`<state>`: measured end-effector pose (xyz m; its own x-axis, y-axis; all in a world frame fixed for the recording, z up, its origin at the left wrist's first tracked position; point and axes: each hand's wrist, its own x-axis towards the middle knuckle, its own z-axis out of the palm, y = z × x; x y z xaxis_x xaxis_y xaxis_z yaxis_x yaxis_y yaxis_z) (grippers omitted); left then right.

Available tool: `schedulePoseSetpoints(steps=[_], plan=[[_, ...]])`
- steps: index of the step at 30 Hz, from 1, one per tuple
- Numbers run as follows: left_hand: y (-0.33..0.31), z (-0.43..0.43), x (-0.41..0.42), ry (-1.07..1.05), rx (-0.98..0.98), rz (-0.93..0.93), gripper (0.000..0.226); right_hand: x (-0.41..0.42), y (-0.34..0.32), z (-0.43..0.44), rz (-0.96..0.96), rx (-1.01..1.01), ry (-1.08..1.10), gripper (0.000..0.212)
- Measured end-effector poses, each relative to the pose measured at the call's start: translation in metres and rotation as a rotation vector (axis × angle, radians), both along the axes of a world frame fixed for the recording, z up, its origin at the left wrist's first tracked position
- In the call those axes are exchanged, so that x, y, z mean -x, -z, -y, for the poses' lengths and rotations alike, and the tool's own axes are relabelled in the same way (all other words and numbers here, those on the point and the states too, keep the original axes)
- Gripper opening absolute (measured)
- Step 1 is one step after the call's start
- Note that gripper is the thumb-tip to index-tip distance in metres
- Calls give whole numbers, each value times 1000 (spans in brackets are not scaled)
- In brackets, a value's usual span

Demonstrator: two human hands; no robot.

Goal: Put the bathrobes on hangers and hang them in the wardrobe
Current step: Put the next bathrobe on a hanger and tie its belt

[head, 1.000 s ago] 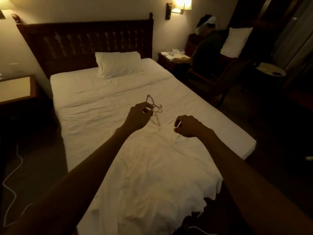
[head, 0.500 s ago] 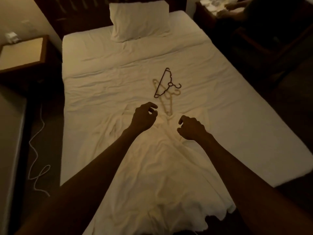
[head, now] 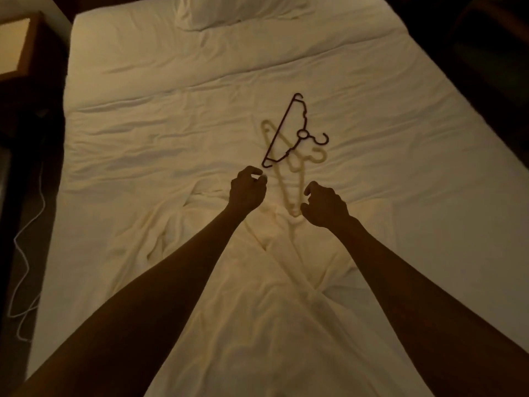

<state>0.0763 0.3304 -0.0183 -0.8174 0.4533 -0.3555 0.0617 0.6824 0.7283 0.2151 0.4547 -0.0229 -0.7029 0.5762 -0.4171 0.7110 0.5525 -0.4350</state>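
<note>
A white bathrobe lies spread on the near half of the bed, its collar end pointing away from me. Just beyond the collar a dark hanger lies flat across one or two pale hangers. My left hand hovers with curled fingers right below the dark hanger's near tip, holding nothing. My right hand hovers beside the pale hanger's near end above the robe's collar, fingers curled and apart, with nothing in them.
A white pillow lies at the head of the bed. A wooden nightstand stands at the far left. A white cable trails on the dark floor along the bed's left side. Dark furniture fills the far right.
One second ago my left hand held the hangers up; they now lie on the sheet. My view has tilted down towards the bed, and both hands hover near the hangers.
</note>
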Motion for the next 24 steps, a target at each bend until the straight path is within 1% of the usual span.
schedulePoseSetpoints(steps=[3,8,10,12,16,19,21,22,24], plan=[[58,-24,24,-121,-39,100,38,23,56,-21,-71,10,-13,39],[127,-63,62,-212,-59,111,60,49,134,-39,-177,-40,-9,46],[146,-74,72,-207,-64,109,63,53,158,-41,-172,-53,9,51],[160,-84,82,-228,-65,93,59,51,176,-42,-151,-85,14,55],[176,-92,97,-326,-136,156,34,45,193,-35,-262,-234,30,54],[176,-88,101,-358,-173,233,27,48,190,-35,-260,-208,48,49],[169,-83,100,-403,-210,317,14,50,184,-36,-246,-131,83,47],[163,-78,97,-428,-223,361,11,52,179,-34,-262,-116,102,46],[151,-62,89,-468,-243,436,11,55,164,-24,-368,-181,111,40]])
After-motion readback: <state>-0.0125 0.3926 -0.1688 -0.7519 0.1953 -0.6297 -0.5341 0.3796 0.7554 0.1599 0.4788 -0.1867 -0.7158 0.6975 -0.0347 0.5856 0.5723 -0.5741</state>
